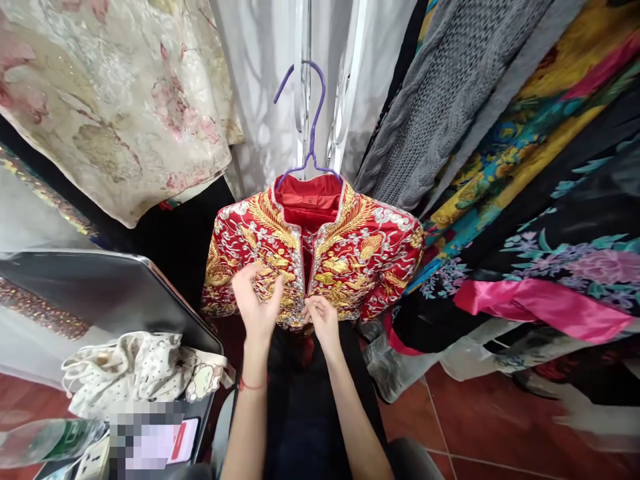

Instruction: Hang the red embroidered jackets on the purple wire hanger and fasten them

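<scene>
A red jacket with gold and silver embroidery and a stand-up collar hangs on a purple wire hanger. Its front edges part at the collar and run close together lower down. My right hand pinches the front edge near the bottom of the opening; whether a fastener is between the fingertips I cannot make out. In front of the jacket's left side in view, my left hand is held with thumb and fingers apart and nothing between them.
Garments hang close on both sides: a floral cream one at left, a grey knit and dark floral clothes at right. A laptop, a dotted cloth, a bottle and a phone are at lower left.
</scene>
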`<state>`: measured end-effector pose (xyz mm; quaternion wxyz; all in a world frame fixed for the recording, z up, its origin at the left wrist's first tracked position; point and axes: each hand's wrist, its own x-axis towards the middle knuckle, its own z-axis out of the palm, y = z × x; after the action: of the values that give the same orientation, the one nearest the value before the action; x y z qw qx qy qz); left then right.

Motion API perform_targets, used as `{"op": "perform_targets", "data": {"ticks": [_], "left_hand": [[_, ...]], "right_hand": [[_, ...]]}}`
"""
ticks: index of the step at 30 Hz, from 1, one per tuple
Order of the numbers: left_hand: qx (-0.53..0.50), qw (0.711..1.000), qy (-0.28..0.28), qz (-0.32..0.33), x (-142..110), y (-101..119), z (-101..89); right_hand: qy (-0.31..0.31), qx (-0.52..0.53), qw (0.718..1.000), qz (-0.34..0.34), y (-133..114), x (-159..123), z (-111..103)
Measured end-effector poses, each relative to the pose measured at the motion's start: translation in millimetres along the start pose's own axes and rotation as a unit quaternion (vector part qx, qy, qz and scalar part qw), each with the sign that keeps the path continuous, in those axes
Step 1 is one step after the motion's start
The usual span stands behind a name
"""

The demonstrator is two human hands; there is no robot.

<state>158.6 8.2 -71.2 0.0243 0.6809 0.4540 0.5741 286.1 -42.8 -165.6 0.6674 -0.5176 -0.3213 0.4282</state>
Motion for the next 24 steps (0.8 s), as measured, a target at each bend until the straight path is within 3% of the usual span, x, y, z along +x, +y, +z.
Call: {"op": "perform_targets", "data": {"ticks": [4,7,12,17,20,24], "left_hand": [[-0.052,0.979,-0.14,-0.141,-64,-7,21.0],[-0.067,0.959,-0.201,-0.189,-80,-15,30.4],[-0.038,0.948,-0.233,-0.216,-83,-22,35.7],[0.019,0.924,-0.27,-0.27,-105,-31,47.5],[0.051,0.913,-0.295,-0.278,-118,-37,54.9],[0.057,0.909,-0.303,-0.282,-126,-38,60.2]], "right_hand": [[-0.015,-0.018,0.999,0.028,6,0,-4],[-0.013,-0.033,0.998,0.058,19,2,-11],[0.002,-0.076,0.987,0.142,63,6,-21],[-0.016,-0.148,0.953,0.265,102,-1,-33],[-0.034,-0.186,0.931,0.311,108,-5,-47],[-0.078,-0.222,0.912,0.336,98,-9,-60]]}}
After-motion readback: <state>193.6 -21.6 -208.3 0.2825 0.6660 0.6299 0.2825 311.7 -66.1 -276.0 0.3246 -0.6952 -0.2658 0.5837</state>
